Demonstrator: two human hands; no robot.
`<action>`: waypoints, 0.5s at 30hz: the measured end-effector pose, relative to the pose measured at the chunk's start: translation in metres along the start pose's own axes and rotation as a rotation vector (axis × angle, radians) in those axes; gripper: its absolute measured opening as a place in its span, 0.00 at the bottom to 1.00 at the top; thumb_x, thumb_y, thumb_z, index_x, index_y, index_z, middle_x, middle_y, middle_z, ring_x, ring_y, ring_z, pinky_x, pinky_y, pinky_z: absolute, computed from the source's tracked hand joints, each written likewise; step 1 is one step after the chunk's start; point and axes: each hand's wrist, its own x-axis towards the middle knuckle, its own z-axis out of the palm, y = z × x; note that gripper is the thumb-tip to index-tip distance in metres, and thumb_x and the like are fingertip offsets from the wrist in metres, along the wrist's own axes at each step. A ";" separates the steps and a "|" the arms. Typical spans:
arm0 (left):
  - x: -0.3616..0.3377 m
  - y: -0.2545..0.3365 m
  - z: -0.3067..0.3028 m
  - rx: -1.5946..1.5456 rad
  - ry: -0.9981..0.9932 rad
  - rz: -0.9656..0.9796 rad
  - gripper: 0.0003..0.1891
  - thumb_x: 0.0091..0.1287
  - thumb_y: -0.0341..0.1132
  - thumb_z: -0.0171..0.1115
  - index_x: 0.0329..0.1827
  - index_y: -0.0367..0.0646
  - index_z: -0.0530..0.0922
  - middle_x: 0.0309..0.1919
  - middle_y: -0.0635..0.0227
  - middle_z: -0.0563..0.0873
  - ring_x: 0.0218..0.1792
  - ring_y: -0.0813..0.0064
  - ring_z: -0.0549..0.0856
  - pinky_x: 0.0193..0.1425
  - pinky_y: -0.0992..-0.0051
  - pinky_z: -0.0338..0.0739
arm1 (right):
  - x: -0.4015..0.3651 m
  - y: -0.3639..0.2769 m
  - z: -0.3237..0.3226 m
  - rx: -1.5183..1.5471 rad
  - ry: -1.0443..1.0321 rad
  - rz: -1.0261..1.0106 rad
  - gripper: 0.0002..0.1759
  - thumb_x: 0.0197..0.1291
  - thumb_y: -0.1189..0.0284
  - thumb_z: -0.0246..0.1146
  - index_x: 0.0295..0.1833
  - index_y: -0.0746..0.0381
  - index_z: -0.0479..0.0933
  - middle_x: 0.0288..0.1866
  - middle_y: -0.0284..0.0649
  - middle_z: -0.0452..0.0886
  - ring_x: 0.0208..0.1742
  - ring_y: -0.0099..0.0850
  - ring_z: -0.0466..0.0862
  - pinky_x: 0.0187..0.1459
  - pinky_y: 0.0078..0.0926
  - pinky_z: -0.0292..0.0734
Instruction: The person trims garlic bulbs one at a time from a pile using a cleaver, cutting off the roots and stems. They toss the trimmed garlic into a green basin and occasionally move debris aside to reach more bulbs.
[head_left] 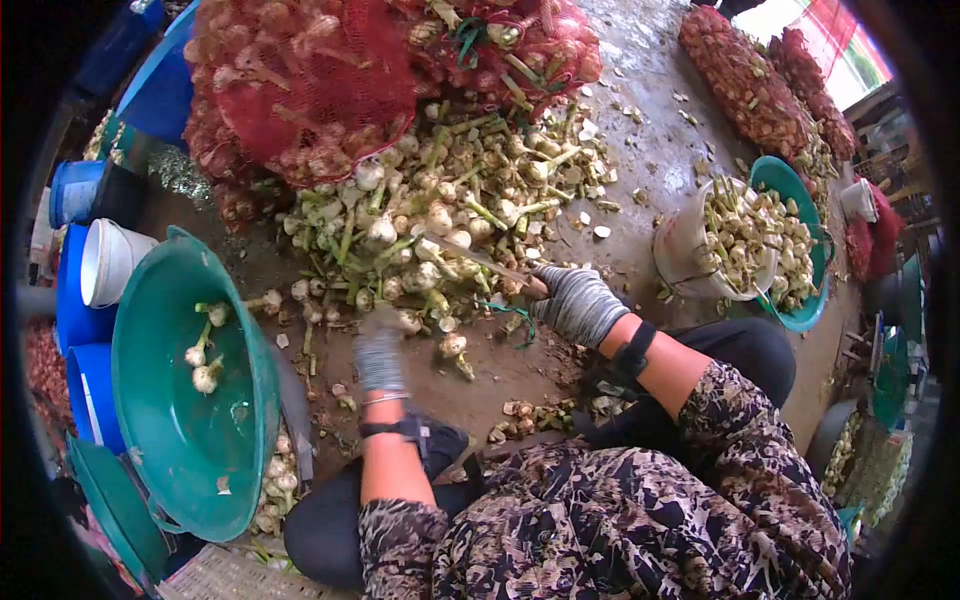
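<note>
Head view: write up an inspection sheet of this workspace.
Surface: brown floor, soiled.
Job's things: garlic heap, many stalks attached; knife; green basin holding a few bulbs.
Clutter: scraps scattered about.
Hands: gloved right hand grips the knife; gloved left hand blurred beside the heap, grip unclear.
Cables: nothing seen.
Surroundings: red mesh sacks, heaped white bucket, blue containers.

A garlic-processing workshop is suggested by bulging red mesh sacks [320, 90]. Stalked bulbs [450, 200] are heaped on a littered floor [645, 65], and plastic tubs [175, 440] are ranged around.
</note>
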 end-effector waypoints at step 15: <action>-0.022 -0.111 0.115 -0.101 -0.097 -0.374 0.24 0.54 0.26 0.74 0.55 0.43 0.75 0.42 0.69 0.84 0.40 0.77 0.81 0.46 0.73 0.80 | 0.002 0.011 0.027 -0.108 -0.133 -0.081 0.13 0.58 0.61 0.64 0.43 0.57 0.76 0.32 0.49 0.81 0.36 0.52 0.82 0.37 0.45 0.76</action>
